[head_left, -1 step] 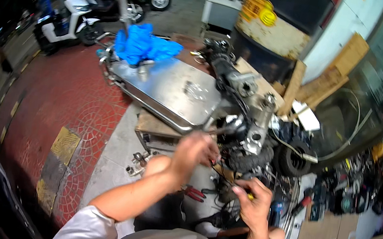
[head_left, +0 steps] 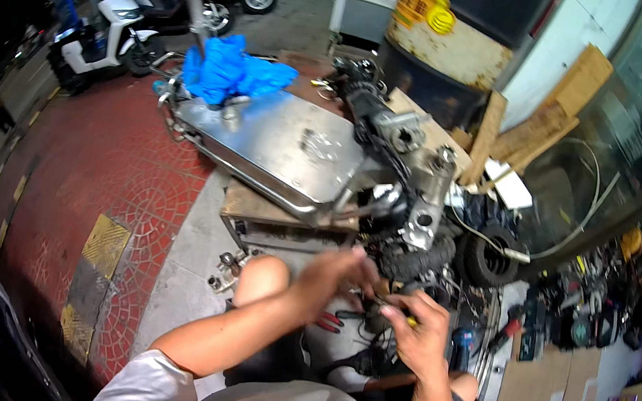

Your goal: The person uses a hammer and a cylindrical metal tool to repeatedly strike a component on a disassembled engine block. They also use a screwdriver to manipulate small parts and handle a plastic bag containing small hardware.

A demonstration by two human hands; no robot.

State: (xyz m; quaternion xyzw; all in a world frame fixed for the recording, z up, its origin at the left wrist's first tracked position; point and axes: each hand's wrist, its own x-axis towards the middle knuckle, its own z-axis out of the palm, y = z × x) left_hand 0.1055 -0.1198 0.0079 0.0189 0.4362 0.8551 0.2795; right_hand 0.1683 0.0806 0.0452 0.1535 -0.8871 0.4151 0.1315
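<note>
My left hand [head_left: 339, 277] is blurred just left of my right hand, its grip unclear. My right hand [head_left: 421, 334] is closed on a small yellow-handled tool [head_left: 411, 321], with a thin dark piece between the hands. Red-handled pliers [head_left: 328, 323] lie on the ground below them, among black cables [head_left: 366, 346]. Beyond my hands, a metal workbench [head_left: 288, 233] supports a scooter frame with a broad silver plate [head_left: 263, 147], a blue cloth [head_left: 233, 69] on it, and a silver machined part [head_left: 425, 215] at its right.
Tyres [head_left: 493, 262], wooden boards [head_left: 554, 118] and a large drum [head_left: 449, 46] stand behind to the right. Parked scooters [head_left: 115, 32] line the upper left. Dense tools and parts [head_left: 611, 299] cover the far right beside cardboard [head_left: 532, 394]. Loose metal parts [head_left: 229, 270] lie left of my knee.
My left hand has moved down toward my right hand, away from the plate. My right hand has shifted slightly left. The whole view has shifted a little.
</note>
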